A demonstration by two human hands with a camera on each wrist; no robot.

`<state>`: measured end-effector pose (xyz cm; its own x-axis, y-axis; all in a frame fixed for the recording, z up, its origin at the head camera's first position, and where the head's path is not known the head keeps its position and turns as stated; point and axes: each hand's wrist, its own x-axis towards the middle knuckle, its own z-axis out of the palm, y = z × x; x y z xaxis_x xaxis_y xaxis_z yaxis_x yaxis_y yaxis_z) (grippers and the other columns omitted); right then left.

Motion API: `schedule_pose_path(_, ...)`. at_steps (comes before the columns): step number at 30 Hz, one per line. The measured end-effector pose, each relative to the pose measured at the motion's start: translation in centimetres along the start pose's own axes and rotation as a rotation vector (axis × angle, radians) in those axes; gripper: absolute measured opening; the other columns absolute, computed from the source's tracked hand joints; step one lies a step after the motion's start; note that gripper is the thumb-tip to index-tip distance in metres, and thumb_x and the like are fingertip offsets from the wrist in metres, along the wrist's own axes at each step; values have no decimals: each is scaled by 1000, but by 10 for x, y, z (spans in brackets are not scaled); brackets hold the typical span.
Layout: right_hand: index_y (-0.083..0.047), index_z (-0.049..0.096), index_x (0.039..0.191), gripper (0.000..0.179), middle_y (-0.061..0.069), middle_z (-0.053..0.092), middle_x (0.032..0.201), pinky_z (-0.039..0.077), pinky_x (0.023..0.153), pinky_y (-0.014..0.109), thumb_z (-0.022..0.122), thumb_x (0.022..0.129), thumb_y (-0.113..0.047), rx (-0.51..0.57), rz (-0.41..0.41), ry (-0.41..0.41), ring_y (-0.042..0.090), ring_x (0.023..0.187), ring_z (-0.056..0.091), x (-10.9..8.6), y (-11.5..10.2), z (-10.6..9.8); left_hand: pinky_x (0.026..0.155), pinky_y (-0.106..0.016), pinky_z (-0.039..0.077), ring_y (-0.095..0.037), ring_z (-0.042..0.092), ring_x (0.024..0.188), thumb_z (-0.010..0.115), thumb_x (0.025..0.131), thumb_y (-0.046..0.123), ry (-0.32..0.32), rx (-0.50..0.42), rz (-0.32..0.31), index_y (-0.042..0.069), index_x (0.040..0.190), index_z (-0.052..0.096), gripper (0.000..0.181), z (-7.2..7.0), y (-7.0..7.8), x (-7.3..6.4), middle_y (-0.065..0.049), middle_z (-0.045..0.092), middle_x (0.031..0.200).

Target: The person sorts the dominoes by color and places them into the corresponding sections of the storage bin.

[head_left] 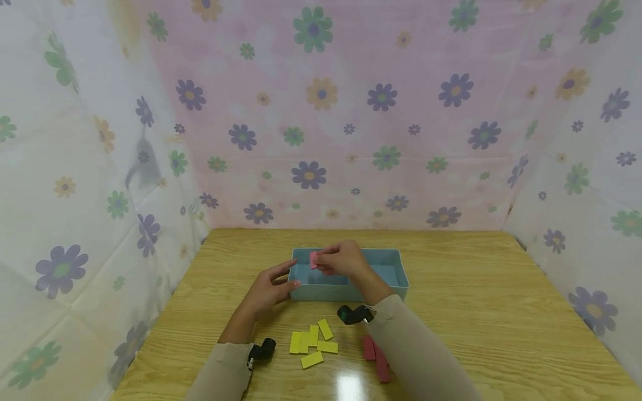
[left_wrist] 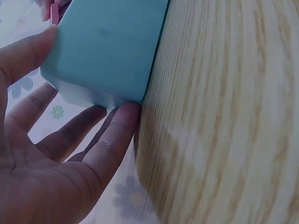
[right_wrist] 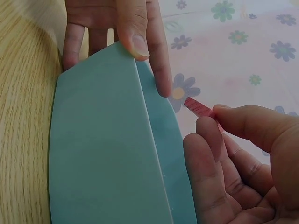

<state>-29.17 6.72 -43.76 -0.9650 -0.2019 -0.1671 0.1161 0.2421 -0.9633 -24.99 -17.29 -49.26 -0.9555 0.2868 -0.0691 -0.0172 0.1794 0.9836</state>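
A light blue rectangular box (head_left: 321,293) stands on the table, its top uncovered and its length running left to right. My left hand (head_left: 264,291) touches the left end of it, thumb at the near corner of the rim and fairly straight fingertips against the end wall (left_wrist: 79,93). Between thumb and fingertips, my right hand (head_left: 347,259) pinches a small flat pinkish-red block (right_wrist: 198,107), above the left part of the box. In the right wrist view the block sticks out past the fingertips, apart from the box wall.
Several yellow blocks (head_left: 312,360) lie loosely on the wooden table (head_left: 481,312) in front of the box. A few red blocks (head_left: 382,368) lie to their right, partly hidden by the right sleeve (head_left: 416,345). Flowered cloth (head_left: 351,189) hangs at the back and sides.
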Motion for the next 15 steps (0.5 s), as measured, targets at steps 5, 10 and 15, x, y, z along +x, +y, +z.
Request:
schedule_pose_path(5,-5,80,109,24,10,78,101,64,84,44,82,92,-22,-7,-2,-10,33,97,77,1,-2,5,100,-48,58,-43,48,143,77,96,30,3,0,-14,30,155,50,65,0,1,0,-16,41,162)
schedule_pose_path(10,-6,80,107,22,9,79,100,64,85,44,81,93,-22,-17,-16,-17,35,99,76,0,-2,8,100,-48,57,-45,46,144,77,96,29,-1,-1,-6,28,156,49,66,-1,1,0,-18,40,163)
schedule_pose_path(15,-6,80,107,21,9,78,100,63,87,47,79,94,-22,-17,-20,-19,34,98,77,0,-3,11,100,-49,57,-46,45,144,77,96,29,4,1,-6,28,155,50,65,-1,0,-1,-18,40,163)
